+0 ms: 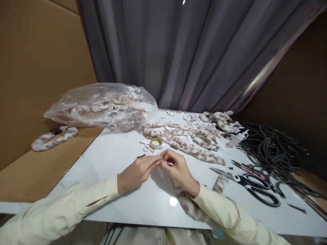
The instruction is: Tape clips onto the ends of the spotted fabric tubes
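Note:
My left hand (138, 173) and my right hand (181, 170) meet above the white table, fingertips pinched together. Whatever lies between them is too small and hidden to name; a pale sliver shows just below the fingers. Under my right wrist runs a brown-and-white fluffy strip (189, 205), partly covered by the forearm. Just beyond my fingers lies a roll of tape (156, 147) with a yellow inner label. Small metal rings with white tabs (145, 148) are beside the roll, and a short black piece (141, 156) lies near my left hand.
Large black-handled scissors (263, 197) and red-handled pliers (251, 170) lie at right, before a heap of black cords (273, 146). A small white bottle (237, 139) and more fluffy strips (178, 141) are behind. A clear bag (68, 102) and a fluffy loop (42, 143) are left.

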`<action>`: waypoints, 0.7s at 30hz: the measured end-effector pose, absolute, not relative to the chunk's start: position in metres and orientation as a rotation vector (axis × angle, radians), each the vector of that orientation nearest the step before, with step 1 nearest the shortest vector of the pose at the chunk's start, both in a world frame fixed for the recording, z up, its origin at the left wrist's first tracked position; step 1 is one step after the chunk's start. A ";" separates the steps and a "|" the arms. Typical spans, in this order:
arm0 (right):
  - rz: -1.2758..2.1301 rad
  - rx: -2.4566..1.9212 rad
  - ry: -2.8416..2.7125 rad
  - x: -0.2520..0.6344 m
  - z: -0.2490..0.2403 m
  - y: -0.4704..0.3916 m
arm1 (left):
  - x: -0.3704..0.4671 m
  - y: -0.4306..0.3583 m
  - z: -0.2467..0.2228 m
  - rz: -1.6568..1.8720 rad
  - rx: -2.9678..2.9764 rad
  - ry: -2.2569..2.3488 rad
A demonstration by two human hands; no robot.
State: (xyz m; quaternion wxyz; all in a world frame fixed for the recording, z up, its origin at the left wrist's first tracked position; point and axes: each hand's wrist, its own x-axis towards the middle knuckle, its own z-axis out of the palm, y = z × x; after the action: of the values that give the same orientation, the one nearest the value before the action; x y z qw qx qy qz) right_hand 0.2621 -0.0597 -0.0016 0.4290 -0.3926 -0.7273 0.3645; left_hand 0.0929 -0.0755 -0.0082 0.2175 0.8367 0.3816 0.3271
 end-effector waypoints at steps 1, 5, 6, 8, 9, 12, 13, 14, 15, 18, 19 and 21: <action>0.914 -0.986 -1.809 0.262 -0.002 -0.059 | 0.094 -0.076 -0.009 0.917 2.340 1.045; 0.976 -0.978 -1.800 0.262 -0.003 -0.058 | 0.095 -0.078 -0.008 0.883 2.365 1.098; 0.987 -0.983 -1.833 0.262 -0.003 -0.057 | 0.095 -0.079 -0.008 0.873 2.388 1.097; 0.993 -1.008 -1.924 0.263 -0.003 -0.056 | 0.096 -0.081 -0.006 0.854 2.446 1.075; 0.991 -1.023 -1.956 0.264 -0.003 -0.055 | 0.096 -0.082 -0.006 0.840 2.462 1.069; 0.962 -1.060 -1.951 0.265 -0.002 -0.053 | 0.098 -0.086 -0.002 0.775 2.371 1.098; 0.951 -1.077 -1.934 0.266 -0.001 -0.054 | 0.099 -0.087 -0.001 0.757 2.308 1.113; 0.943 -1.095 -1.918 0.266 0.001 -0.054 | 0.099 -0.086 -0.001 0.753 2.247 1.133; 0.939 -1.110 -1.909 0.266 0.002 -0.056 | 0.100 -0.086 0.000 0.771 2.199 1.160; 0.937 -1.111 -1.934 0.267 0.008 -0.060 | 0.099 -0.080 0.001 0.985 2.154 1.274; 0.926 -1.103 -1.951 0.267 0.010 -0.062 | 0.098 -0.078 0.001 1.052 2.158 1.291; 0.904 -1.089 -1.986 0.267 0.011 -0.064 | 0.097 -0.074 0.000 1.092 2.160 1.278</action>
State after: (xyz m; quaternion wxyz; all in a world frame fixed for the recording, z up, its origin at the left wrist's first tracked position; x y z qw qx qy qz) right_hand 0.2673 -0.0643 0.0113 0.3443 -0.4194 -0.7645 0.3480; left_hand 0.0972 -0.0737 -0.0004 0.2008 0.7732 0.4572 0.3909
